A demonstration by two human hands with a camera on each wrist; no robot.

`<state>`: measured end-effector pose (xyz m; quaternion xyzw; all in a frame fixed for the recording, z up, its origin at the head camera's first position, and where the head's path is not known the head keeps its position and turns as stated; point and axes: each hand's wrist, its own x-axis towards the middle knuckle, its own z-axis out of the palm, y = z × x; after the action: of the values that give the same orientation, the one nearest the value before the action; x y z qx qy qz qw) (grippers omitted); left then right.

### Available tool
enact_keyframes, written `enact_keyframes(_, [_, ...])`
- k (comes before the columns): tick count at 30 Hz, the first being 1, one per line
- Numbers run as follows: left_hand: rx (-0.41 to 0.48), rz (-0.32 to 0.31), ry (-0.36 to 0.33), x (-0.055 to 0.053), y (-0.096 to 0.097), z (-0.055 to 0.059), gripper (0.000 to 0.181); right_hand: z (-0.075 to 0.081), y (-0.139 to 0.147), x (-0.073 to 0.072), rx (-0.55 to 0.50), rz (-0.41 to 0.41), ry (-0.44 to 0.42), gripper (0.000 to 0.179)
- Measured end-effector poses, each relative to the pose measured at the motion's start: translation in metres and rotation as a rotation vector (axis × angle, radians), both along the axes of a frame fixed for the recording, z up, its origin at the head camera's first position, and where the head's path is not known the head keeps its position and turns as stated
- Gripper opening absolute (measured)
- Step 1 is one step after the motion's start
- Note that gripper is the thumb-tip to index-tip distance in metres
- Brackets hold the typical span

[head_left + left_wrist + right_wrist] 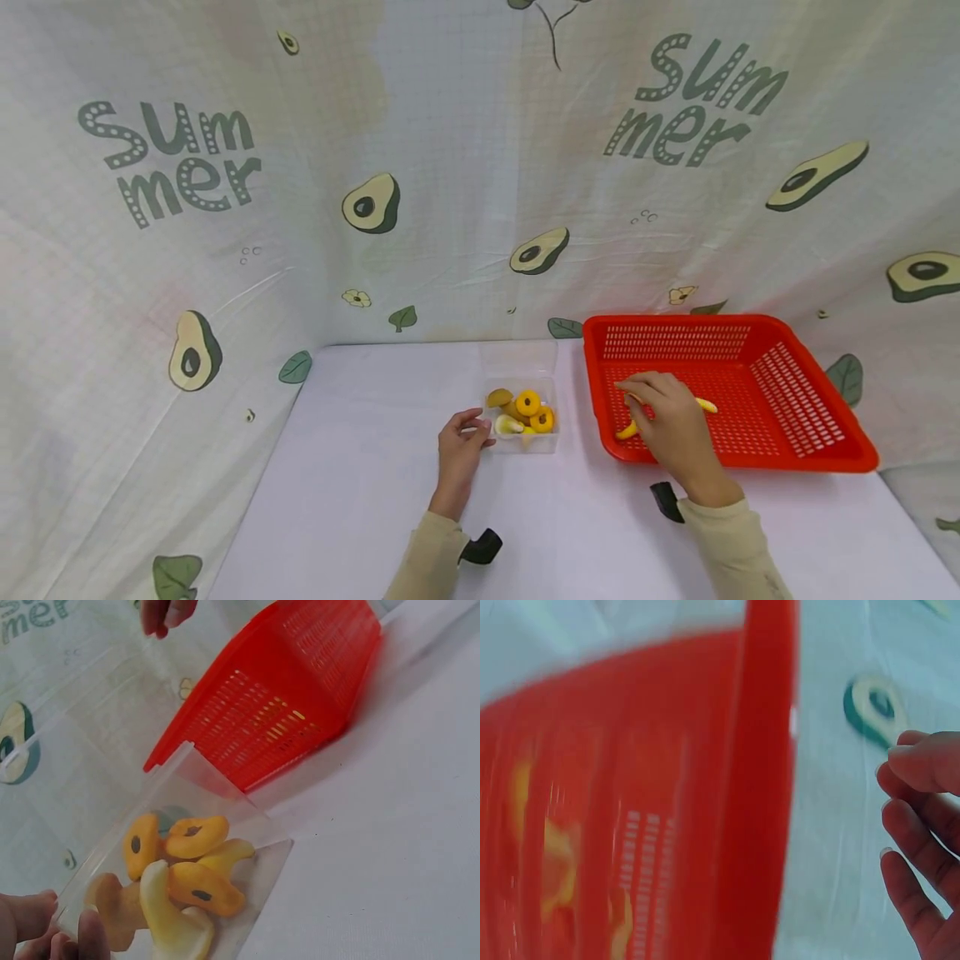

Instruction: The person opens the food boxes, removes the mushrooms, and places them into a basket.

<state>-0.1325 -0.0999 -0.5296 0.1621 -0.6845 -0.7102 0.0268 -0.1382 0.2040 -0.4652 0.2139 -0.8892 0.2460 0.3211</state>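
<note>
A small clear plastic box (542, 445) stands on the table, holding yellow ring-shaped pieces (528, 403), a brown mushroom-shaped piece (114, 911) and a pale yellow one (174, 919). My left hand (461, 454) is at its left side, with thumb and fingertips gripping the wall in the left wrist view. To the right, my right hand (671, 429) hovers over the near left part of a red basket (765, 400). Its fingers are loosely bent, and nothing shows between them in the right wrist view (922, 825). Curved yellow pieces (627, 431) lie in the basket, partly hidden by that hand.
The box's clear lid (517, 357) lies folded back behind it. A white cloth covers the table (360, 467). Behind it hangs a printed curtain (450, 167) with avocados and lettering. Black straps (482, 547) show at both wrists.
</note>
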Motion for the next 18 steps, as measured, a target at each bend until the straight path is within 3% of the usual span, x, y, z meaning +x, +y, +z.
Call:
enact_keyframes(8, [-0.009, 0.004, 0.007, 0.001, 0.001, 0.004, 0.031, -0.004, -0.047, -0.008, 0.02, 0.126, -0.07, 0.029])
enact_keyframes(18, [0.015, 0.012, 0.024, 0.001, 0.0, 0.002, 0.031, -0.02, -0.086, -0.022, 0.107, 0.178, -0.143, 0.033])
